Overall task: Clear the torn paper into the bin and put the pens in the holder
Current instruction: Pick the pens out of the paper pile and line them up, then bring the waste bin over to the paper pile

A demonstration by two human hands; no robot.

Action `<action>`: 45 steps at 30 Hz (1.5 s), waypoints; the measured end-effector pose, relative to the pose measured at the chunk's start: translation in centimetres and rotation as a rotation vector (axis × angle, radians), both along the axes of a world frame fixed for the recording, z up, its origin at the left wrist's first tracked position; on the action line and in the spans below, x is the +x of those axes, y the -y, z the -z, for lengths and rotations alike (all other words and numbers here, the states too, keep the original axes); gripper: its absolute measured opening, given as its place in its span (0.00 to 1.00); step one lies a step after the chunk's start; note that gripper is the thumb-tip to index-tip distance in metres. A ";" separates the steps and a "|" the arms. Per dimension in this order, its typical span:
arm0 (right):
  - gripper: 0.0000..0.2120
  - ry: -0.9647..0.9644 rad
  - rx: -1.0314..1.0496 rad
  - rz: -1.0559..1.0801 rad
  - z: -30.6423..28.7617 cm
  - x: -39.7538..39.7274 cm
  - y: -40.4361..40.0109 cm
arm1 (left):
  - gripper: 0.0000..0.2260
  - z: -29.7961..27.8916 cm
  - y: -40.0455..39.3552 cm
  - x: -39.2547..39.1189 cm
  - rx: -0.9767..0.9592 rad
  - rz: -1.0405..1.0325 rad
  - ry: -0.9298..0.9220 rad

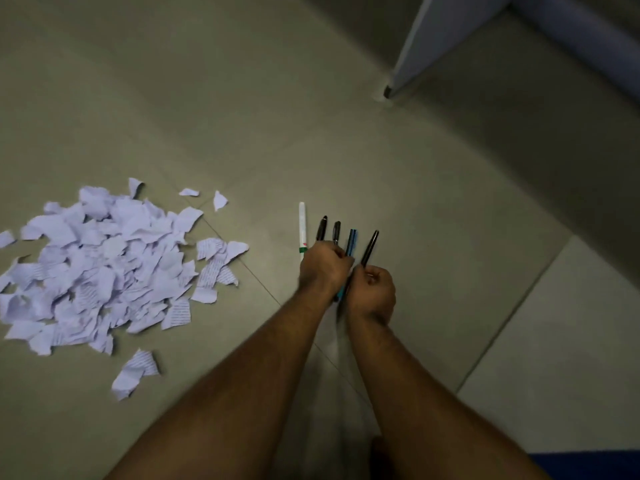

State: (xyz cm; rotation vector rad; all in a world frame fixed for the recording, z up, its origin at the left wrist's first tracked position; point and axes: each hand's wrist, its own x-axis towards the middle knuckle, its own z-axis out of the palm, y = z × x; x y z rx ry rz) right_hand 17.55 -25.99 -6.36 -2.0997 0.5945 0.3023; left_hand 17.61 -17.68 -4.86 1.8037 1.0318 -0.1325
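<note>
Grey floor tiles (346, 150) carry everything in view. Both bare hands are stretched out low over the floor, side by side and nearly touching. The left hand (323, 268) has its grip curled round a fan of pens: a white pen (302, 225) on the outside, two black pens (321, 228) beside it, and a blue pen (351, 241) at the inner edge, all pointing away from the person with their tips spread apart. Whether the white pen is truly inside the fingers or only lies against the hand, I cannot tell. The right hand (374, 291) pinches a single black pen (370, 247) between curled fingers and thumb, tilted slightly outward, just beside the blue one. Well to the left of the hands lies the torn paper (100, 268), a loose heap of pale, lined scraps spread over the tiles, with a few stray pieces apart from the pile at its top and bottom edges. A pale furniture leg (415, 39) stands at the upper right, far from the hands.
</note>
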 end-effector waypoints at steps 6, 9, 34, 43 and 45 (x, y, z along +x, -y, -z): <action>0.02 -0.036 -0.036 0.041 0.8 0.7 1.2 | 0.08 1.1 1.7 1.8 0.023 0.091 -0.020; 0.03 -0.024 -0.028 0.052 0.1 0.5 0.5 | 0.09 1.0 1.4 1.0 0.033 0.082 0.012; 0.04 -0.180 0.495 -1.198 -10.3 -26.8 -27.6 | 0.07 -10.5 -20.9 -36.5 0.488 -0.885 -0.125; 0.08 -0.255 0.638 -1.577 -15.8 -43.1 -34.0 | 0.10 -17.6 -25.3 -54.6 0.722 -1.533 -0.215; 0.07 -0.263 0.645 -1.658 -17.1 -46.6 -34.6 | 0.18 -18.8 -26.2 -58.6 0.699 -1.679 -0.238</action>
